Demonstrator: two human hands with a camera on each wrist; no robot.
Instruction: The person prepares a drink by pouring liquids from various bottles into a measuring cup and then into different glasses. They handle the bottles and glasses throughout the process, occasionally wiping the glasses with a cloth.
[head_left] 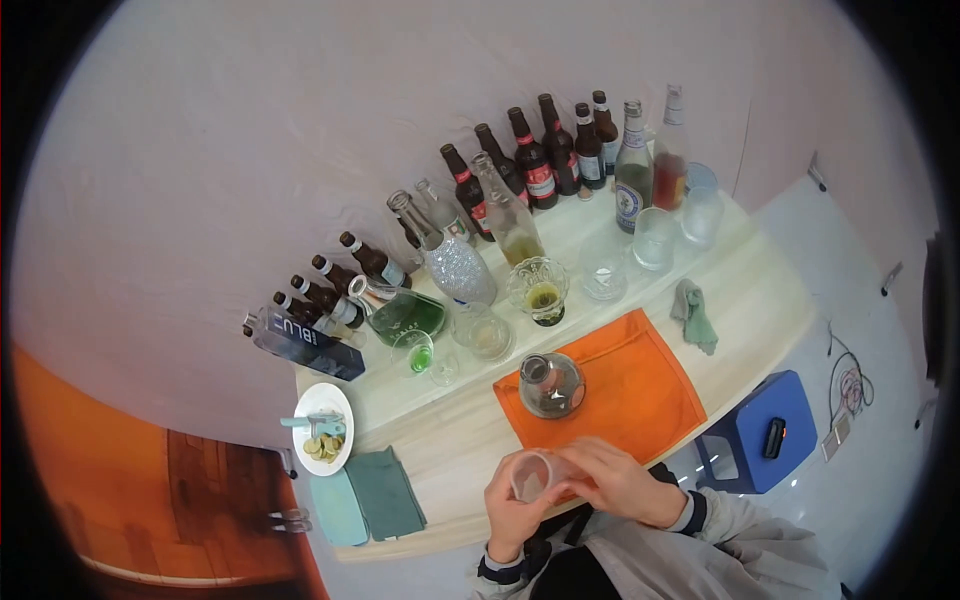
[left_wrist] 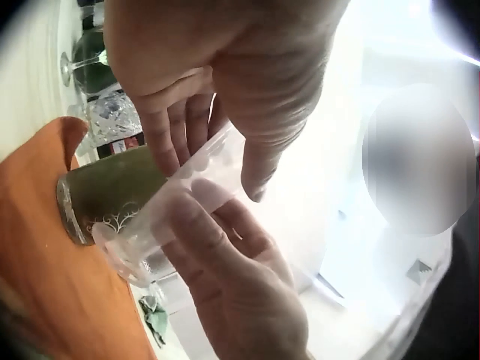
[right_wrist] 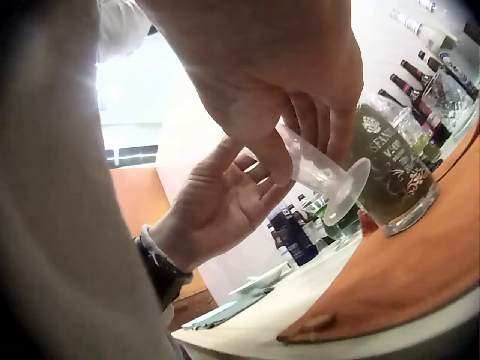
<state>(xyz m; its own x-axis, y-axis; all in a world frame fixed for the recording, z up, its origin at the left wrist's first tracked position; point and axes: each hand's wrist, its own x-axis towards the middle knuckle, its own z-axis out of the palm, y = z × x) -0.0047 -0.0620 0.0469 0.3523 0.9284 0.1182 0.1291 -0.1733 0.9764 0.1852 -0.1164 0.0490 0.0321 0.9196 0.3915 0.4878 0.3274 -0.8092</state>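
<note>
Both hands hold a translucent plastic cup with a flared round foot [right_wrist: 349, 191] over the near edge of the orange cloth [head_left: 640, 370]. The left hand [head_left: 512, 505] curls round its side, thumb toward me. From the right, the right hand [head_left: 625, 488] grips it between thumb and fingers. The cup's open mouth shows in the head view; in the wrist views it is tilted, foot toward the cloth. Just beyond, on the cloth, stands an uncapped, dark green glass bottle [left_wrist: 124, 187] with gold-coloured print [right_wrist: 401, 161].
Behind stand a stemmed glass of green liquid [head_left: 415, 355], a cut-glass cup [head_left: 540, 290], a glittery bottle [head_left: 460, 265] and several brown bottles [head_left: 535, 165]. A plate [head_left: 340, 395] with sliced fruit and folded green cloths [head_left: 380, 495] lie left. A crumpled cloth [head_left: 692, 315] lies right, a blue stool [head_left: 775, 440] beyond the edge.
</note>
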